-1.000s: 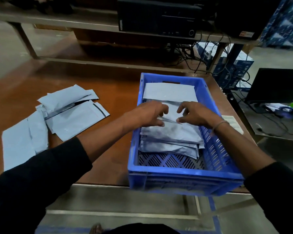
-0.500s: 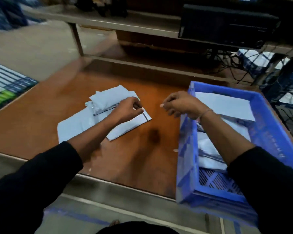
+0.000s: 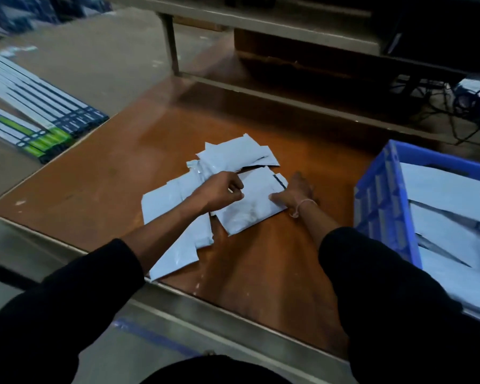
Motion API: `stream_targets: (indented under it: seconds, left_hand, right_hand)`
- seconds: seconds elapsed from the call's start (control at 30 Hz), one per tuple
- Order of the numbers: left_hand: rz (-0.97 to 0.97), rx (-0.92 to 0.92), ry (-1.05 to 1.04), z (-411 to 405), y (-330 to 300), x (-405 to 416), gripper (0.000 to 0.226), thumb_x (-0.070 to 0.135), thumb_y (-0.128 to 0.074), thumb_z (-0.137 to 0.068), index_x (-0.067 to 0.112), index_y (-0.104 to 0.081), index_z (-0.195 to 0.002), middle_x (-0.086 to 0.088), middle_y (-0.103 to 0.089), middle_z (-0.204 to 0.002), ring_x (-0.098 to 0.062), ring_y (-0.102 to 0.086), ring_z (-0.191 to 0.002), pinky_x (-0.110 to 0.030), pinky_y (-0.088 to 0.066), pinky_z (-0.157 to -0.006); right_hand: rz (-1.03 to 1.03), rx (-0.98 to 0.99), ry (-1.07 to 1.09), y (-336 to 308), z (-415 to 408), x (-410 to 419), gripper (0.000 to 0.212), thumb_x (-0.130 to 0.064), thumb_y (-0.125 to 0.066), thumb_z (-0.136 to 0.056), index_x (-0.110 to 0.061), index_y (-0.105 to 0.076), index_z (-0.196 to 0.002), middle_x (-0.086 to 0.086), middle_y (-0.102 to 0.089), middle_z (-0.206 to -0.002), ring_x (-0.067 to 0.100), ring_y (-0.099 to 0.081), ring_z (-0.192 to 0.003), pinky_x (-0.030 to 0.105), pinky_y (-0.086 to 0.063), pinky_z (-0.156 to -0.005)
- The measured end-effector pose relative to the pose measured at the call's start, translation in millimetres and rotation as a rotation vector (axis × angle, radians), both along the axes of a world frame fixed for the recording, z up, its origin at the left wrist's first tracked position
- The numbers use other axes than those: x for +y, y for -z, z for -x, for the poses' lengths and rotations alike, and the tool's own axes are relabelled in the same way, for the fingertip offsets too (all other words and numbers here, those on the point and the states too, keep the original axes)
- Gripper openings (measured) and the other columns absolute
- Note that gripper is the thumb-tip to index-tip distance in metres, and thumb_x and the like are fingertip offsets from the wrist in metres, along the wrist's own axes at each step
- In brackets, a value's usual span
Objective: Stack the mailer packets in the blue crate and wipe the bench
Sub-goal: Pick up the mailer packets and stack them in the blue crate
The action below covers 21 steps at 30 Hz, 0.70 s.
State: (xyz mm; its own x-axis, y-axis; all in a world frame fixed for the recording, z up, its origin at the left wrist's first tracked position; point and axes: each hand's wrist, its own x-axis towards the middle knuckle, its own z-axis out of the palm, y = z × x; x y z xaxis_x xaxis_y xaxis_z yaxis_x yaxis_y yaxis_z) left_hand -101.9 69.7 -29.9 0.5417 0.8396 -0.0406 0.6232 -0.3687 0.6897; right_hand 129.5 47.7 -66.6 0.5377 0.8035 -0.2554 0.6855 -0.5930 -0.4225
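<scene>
A loose pile of grey-white packets (image 3: 203,195) lies on the counter (image 3: 117,173), near its middle and to the left of the crate (image 3: 383,206). The packets overlap at different angles; several fan out toward the far side, and one long packet reaches the near edge of the counter. The top packet (image 3: 250,209) lies flat at the right side of the pile, with a dark strip along its far-right end.

The left hand (image 3: 219,191) is over the pile, at the left edge of the top packet. Its fingers are curled and the fingertips meet at that edge, pinching it. The right hand (image 3: 294,194) is at the right edge of the same packet. Its thumb lies on the upper surface; the fingers are hidden behind the packet's edge, so a full grip cannot be confirmed. A light band is on the right wrist. Both arms wear dark sleeves.

The blue crate stands on the right end of the counter, well apart from the pile. More packets (image 3: 449,217) lie stacked inside it.

To the far left, beyond the counter, long flat boxes (image 3: 31,117) with green and dark ends lie side by side. A shelf (image 3: 261,20) spans the far side, with cables (image 3: 460,106) at the far right.
</scene>
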Motion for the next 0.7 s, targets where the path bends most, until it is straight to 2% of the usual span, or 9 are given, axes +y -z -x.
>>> stream_targets:
  seconds: [0.07,0.1,0.17,0.23,0.3,0.37,0.47,0.6,0.7]
  left_hand:
    - [-0.011,0.01,0.011,5,-1,8,0.027,0.024,-0.072,-0.092,0.013,-0.071,-0.116,0.001,-0.072,-0.112,-0.015,-0.069,-0.098,-0.026,-0.058,-0.079]
    - [-0.019,0.015,0.014,7,-1,13,0.028,0.024,-0.072,-0.092,0.013,-0.07,-0.117,0.001,-0.071,-0.113,-0.015,-0.069,-0.099,-0.024,-0.057,-0.079]
    - [-0.029,0.016,0.018,8,-2,24,0.029,0.024,-0.073,-0.091,0.013,-0.07,-0.117,0.0,-0.072,-0.114,-0.015,-0.069,-0.099,-0.027,-0.058,-0.083]
    - [-0.026,0.009,0.022,7,0,34,0.033,0.027,-0.077,-0.088,0.014,-0.069,-0.118,-0.002,-0.072,-0.114,-0.015,-0.069,-0.098,-0.032,-0.06,-0.087]
    - [-0.002,-0.008,0.04,3,2,42,0.045,0.037,-0.081,-0.085,0.015,-0.066,-0.122,-0.001,-0.07,-0.116,-0.015,-0.068,-0.102,-0.032,-0.06,-0.091]
    - [0.039,-0.013,0.066,-4,2,46,0.062,0.049,-0.082,-0.081,0.016,-0.062,-0.129,0.0,-0.067,-0.124,-0.014,-0.065,-0.11,-0.03,-0.057,-0.096]
    - [0.107,-0.054,0.117,-18,-2,47,0.074,0.058,-0.08,-0.079,0.018,-0.057,-0.136,0.002,-0.065,-0.13,-0.012,-0.063,-0.114,-0.03,-0.054,-0.1]
    - [0.121,-0.065,0.127,-27,-7,48,0.057,0.054,-0.069,-0.091,0.021,-0.057,-0.135,0.006,-0.062,-0.127,-0.018,-0.062,-0.115,-0.026,-0.048,-0.089]
    - [0.098,-0.094,-0.041,-18,-11,56,0.064,0.047,-0.069,-0.094,0.016,-0.047,-0.145,-0.003,-0.055,-0.143,-0.024,-0.055,-0.128,-0.027,-0.042,-0.093]
  right_hand:
    - [0.038,-0.039,0.027,4,2,7,0.111,-0.041,-0.088,-0.063,-0.014,-0.027,-0.152,0.012,-0.042,-0.15,0.037,-0.039,-0.138,0.044,-0.043,-0.108]
    - [0.044,-0.036,0.044,5,0,10,0.104,-0.037,-0.089,-0.063,-0.011,-0.035,-0.148,0.013,-0.05,-0.144,0.036,-0.047,-0.133,0.04,-0.049,-0.099]
    - [0.068,-0.037,0.014,5,-7,15,0.07,-0.031,-0.087,-0.066,-0.005,-0.059,-0.125,0.014,-0.066,-0.124,0.031,-0.064,-0.108,0.03,-0.053,-0.072]
    - [0.077,0.018,-0.044,-2,-18,18,0.037,-0.024,-0.084,-0.074,-0.001,-0.069,-0.099,0.015,-0.07,-0.106,0.026,-0.065,-0.083,0.026,-0.047,-0.056]
    - [0.018,0.179,-0.05,-16,-30,20,0.021,-0.013,-0.082,-0.077,-0.001,-0.069,-0.087,0.016,-0.069,-0.098,0.025,-0.064,-0.076,0.03,-0.052,-0.058]
    - [-0.031,0.367,-0.084,-34,-43,19,0.019,-0.009,-0.081,-0.078,-0.003,-0.072,-0.093,0.014,-0.071,-0.101,0.026,-0.066,-0.084,0.038,-0.058,-0.07]
    - [-0.024,0.526,-0.171,-63,-50,19,0.026,-0.015,-0.078,-0.083,-0.009,-0.072,-0.108,0.009,-0.071,-0.104,0.016,-0.061,-0.081,0.025,-0.048,-0.059]
    - [-0.202,0.564,-0.101,-80,-47,31,0.026,-0.013,-0.075,-0.087,-0.007,-0.069,-0.112,0.008,-0.067,-0.1,0.019,-0.059,-0.087,0.024,-0.048,-0.065]
    - [-0.301,0.413,0.022,-63,-39,41,0.02,-0.011,-0.079,-0.082,-0.012,-0.063,-0.095,0.003,-0.059,-0.083,0.016,-0.054,-0.075,0.024,-0.045,-0.058]
